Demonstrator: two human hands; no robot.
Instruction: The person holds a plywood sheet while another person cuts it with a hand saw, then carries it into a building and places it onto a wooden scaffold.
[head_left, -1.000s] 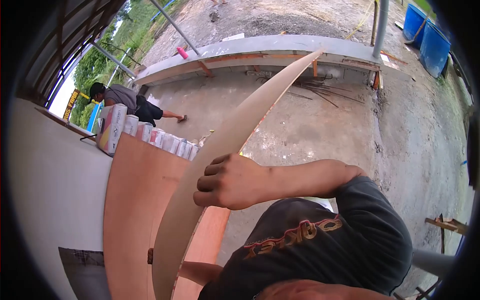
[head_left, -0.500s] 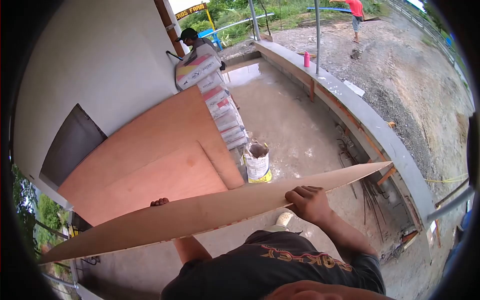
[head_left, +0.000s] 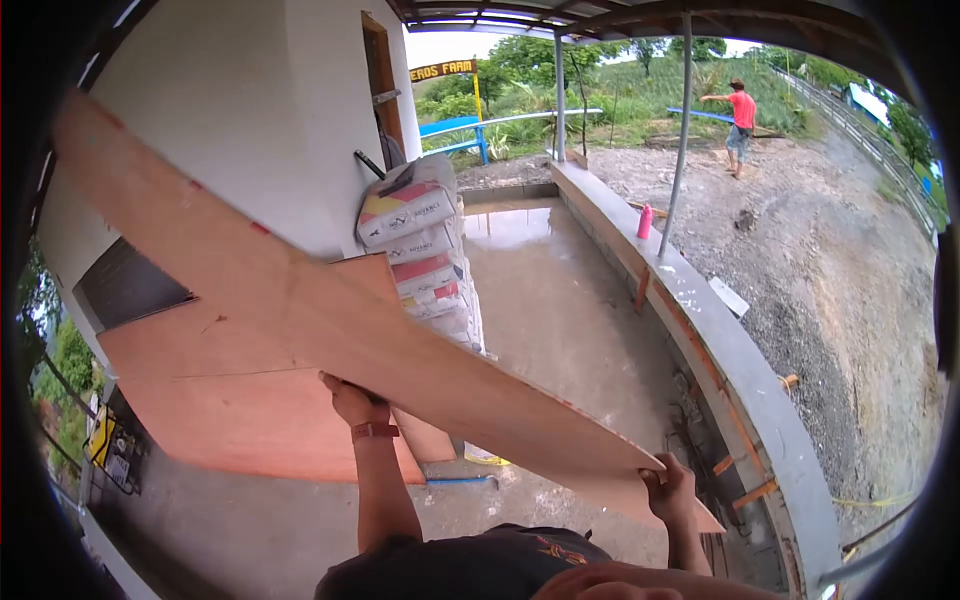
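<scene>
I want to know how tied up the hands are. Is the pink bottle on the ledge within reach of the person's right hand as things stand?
Probably not: the right hand grips the plywood sheet, and the pink bottle stands far off on the concrete ledge.

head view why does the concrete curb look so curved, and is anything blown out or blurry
Head view: fisheye distortion bows the concrete curb, and the corners are vignetted black. The daylight is even and the shadows soft. The sky under the roof is blown out to white. The left hand and right hand on the plywood sheet look sharp.
</scene>
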